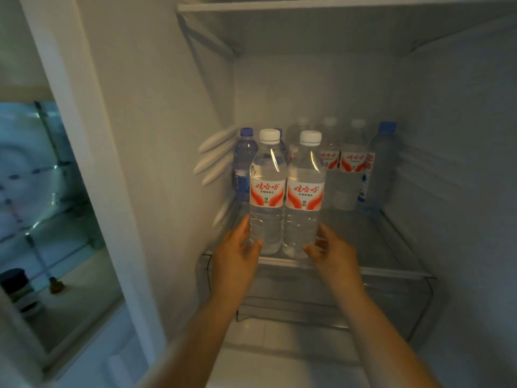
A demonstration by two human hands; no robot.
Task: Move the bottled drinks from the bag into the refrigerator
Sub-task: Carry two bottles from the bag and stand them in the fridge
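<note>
Two clear water bottles with white caps and red-and-white labels stand upright side by side at the front of the glass refrigerator shelf (391,236). My left hand (237,253) grips the base of the left bottle (268,189), thumb across its front. My right hand (333,253) grips the base of the right bottle (305,191). Behind them stand several more bottles: a blue-capped one at the back left (243,163), white-capped ones in the back row (354,163), and a blue-capped one at the back right (382,166). The bag is out of view.
A transparent drawer (363,301) sits below the shelf. Another shelf (307,7) spans the top. The refrigerator's left wall (156,163) has white ribs. Left of the frame, a glass-shelved compartment (56,219) holds a dark jar (14,278).
</note>
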